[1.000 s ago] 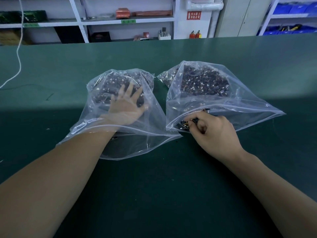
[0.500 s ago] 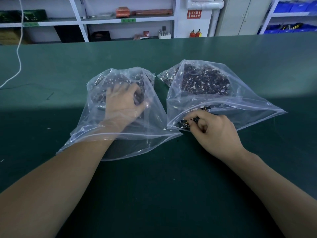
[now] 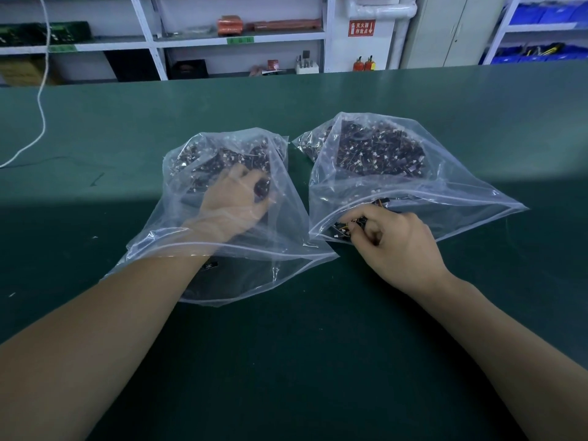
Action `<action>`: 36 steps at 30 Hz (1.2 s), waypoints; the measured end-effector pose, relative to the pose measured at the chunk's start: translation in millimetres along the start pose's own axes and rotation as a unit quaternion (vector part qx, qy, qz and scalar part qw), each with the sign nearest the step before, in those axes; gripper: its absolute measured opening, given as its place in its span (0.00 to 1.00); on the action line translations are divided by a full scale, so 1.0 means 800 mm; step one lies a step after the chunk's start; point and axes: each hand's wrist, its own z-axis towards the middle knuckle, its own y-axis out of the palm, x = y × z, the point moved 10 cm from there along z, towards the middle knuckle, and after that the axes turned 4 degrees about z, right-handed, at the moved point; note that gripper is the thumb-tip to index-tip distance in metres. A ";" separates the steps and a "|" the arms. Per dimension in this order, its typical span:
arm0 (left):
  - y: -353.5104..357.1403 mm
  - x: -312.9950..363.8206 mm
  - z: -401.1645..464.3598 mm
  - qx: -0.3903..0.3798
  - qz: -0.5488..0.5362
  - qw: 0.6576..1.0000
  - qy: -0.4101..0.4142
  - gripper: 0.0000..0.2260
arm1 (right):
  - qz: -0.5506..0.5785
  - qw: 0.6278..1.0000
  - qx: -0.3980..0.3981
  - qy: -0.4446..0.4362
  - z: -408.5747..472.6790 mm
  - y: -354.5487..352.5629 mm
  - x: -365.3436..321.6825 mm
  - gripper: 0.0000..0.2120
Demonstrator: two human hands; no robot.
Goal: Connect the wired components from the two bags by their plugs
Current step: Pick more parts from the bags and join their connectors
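Note:
Two clear plastic bags lie side by side on the green table, each full of small dark wired components with white plugs. My left hand (image 3: 234,203) is deep inside the left bag (image 3: 178,224), its fingers curled round a dark component (image 3: 261,189) on the pile. At the open mouth of the right bag (image 3: 461,198), my right hand (image 3: 397,246) pinches a small wired component (image 3: 353,222) with orange and yellow leads between thumb and fingers. The heap of parts (image 3: 378,152) fills the far end of the right bag.
The green table (image 3: 286,361) stretches wide around the bags. A white cable (image 3: 39,100) trails down onto its far left. Behind the far edge stand white shelves (image 3: 197,39) with boxes and blue bins (image 3: 537,54).
My left hand's fingers, spread flat over the pile a second ago, have curled in round a component. My right hand has barely moved at the bag's mouth.

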 end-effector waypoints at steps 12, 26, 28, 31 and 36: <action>-0.023 0.016 -0.115 -0.011 -0.029 0.999 0.044 0.18 | 0.005 1.000 -0.006 -0.001 -0.001 -0.002 -0.007 0.07; -0.055 0.012 -0.187 0.006 -0.139 0.976 0.165 0.17 | 0.056 0.994 -0.013 -0.093 -0.022 -0.001 -0.067 0.13; -0.061 0.017 -0.188 0.020 -0.138 0.975 0.175 0.15 | 0.072 0.993 0.002 -0.091 -0.022 -0.008 -0.065 0.14; -0.067 0.026 -0.191 0.034 -0.142 0.971 0.188 0.06 | 0.094 0.991 0.025 -0.090 -0.022 -0.019 -0.066 0.15; -0.077 0.039 -0.200 0.072 -0.131 0.963 0.223 0.03 | 0.101 0.989 0.011 -0.109 -0.026 -0.009 -0.078 0.12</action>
